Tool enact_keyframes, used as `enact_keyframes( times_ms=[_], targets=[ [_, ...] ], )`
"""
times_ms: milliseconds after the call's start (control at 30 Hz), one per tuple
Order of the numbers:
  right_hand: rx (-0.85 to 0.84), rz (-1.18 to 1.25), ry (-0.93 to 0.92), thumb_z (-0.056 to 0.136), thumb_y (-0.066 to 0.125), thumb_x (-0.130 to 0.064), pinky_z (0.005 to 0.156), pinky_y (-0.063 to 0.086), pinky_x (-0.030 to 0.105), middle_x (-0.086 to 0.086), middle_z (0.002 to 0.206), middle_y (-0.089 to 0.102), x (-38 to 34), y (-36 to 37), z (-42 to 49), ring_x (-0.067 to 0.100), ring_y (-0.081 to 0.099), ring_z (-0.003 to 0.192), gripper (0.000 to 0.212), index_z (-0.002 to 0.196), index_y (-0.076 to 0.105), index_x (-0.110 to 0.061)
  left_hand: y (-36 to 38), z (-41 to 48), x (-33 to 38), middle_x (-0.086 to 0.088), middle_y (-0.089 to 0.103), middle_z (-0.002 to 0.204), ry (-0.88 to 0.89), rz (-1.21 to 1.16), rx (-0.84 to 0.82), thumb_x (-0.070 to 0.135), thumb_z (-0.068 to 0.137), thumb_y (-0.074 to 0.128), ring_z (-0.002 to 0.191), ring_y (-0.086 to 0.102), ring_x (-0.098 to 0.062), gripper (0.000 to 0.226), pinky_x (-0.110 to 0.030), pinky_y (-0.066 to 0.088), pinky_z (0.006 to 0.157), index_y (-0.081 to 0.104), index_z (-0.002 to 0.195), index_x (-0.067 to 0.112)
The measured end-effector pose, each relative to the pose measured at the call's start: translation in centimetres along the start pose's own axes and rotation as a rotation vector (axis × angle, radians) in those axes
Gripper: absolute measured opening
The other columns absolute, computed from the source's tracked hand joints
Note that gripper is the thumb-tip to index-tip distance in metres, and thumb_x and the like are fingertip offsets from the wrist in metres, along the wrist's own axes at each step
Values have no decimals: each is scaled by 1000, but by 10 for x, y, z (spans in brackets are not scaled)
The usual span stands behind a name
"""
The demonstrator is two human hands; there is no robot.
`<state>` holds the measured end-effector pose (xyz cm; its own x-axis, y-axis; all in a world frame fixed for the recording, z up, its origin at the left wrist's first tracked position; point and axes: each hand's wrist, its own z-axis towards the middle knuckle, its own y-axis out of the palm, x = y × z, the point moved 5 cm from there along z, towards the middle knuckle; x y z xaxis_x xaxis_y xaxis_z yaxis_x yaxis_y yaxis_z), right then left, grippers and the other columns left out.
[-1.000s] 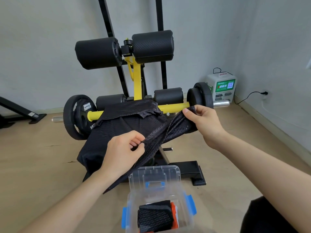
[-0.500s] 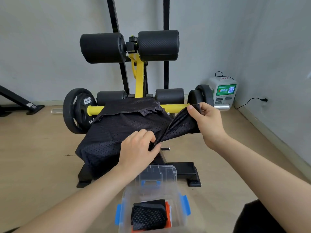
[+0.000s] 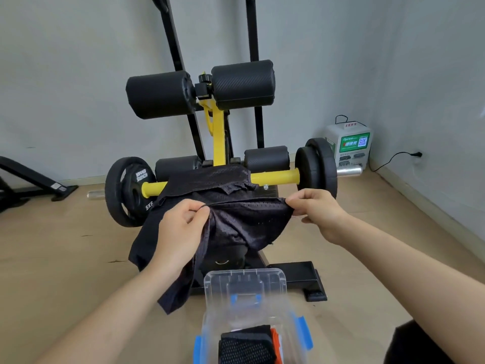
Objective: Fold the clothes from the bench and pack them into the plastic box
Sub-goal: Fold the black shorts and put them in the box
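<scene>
White "HAMMER STRENGTH" on the black weight plate point(image 3: 131, 191) beyond my left hand point(image 3: 181, 227), "5K" below it, cut off by the black mesh garment point(image 3: 249, 219), green label point(image 3: 354, 141) with QR code on the white box point(image 3: 331, 132) beyond my right hand point(image 3: 315, 208), characters illegible.

Black weight plate point(image 3: 128, 191), white lettering, upright on the left end of a yellow bar point(image 3: 275, 177). Two black plates point(image 3: 317, 166), side by side, on the bar's right end, with a chrome sleeve end point(image 3: 350, 171) projecting past them. White charging unit point(image 3: 349, 151) with green screen, standing on the floor in the far right corner. Black cable point(image 3: 391, 158) running from beside the unit to a plug point(image 3: 417, 154) on the right wall. Black metal floor frame point(image 3: 29, 179), far left, partly out of view. Light wood floor point(image 3: 65, 258). Grey walls point(image 3: 78, 61).
</scene>
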<state>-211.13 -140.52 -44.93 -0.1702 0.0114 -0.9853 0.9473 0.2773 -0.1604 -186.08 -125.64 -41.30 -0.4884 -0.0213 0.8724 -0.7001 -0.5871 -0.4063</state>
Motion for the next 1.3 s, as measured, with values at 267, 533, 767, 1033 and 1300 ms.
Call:
enact_keyframes(
  times_ms=[267, 533, 767, 1033, 1300],
  targets=[
    [34, -14, 5, 94, 66, -14, 40, 41, 24, 9, 62, 61, 1, 19, 35, 19, 53, 51, 16, 79, 61, -10, -15, 59, -17, 9, 75, 98, 4, 119, -137, 26, 97, 64, 99, 68, -9, 12, -31, 52, 93, 74, 98, 21],
    [154, 315, 163, 90, 65, 1, 73, 62, 36, 11, 95, 60, 2, 34, 106, 33, 73, 83, 18, 79, 55, -8, 5, 124, -7, 4, 67, 66, 245, 594, -121, 36, 98, 61, 69, 61, -8, 12, -37, 50, 67, 70, 92, 32],
    [226, 229, 177, 88, 69, -9, 83, 60, 41, 14, 105, 68, 26, 53, 132, 25, 73, 83, 18, 105, 61, -10, 25, 157, -39, 16, 68, 78, 116, 647, -275, 39, 93, 68, 87, 66, -12, 6, -35, 53, 73, 69, 98, 36],
    [-11, -333, -474, 88, 72, -18, 77, 51, 20, -9, 98, 65, -47, 117, 66, 7, 63, 82, 15, 102, 69, -21, -42, 101, -47, 14, 72, 87, 20, 409, -158, 32, 88, 74, 81, 65, -7, 15, -31, 54, 83, 74, 103, 31],
    [-460, -556, -778, 90, 69, -15, 78, 47, 18, -11, 122, 61, -60, 207, 23, 6, 60, 84, 26, 115, 67, -22, -86, 22, -60, 21, 67, 62, -125, 628, -111, 59, 76, 72, 64, 63, 1, 28, -29, 53, 64, 66, 71, 32]
  ],
)
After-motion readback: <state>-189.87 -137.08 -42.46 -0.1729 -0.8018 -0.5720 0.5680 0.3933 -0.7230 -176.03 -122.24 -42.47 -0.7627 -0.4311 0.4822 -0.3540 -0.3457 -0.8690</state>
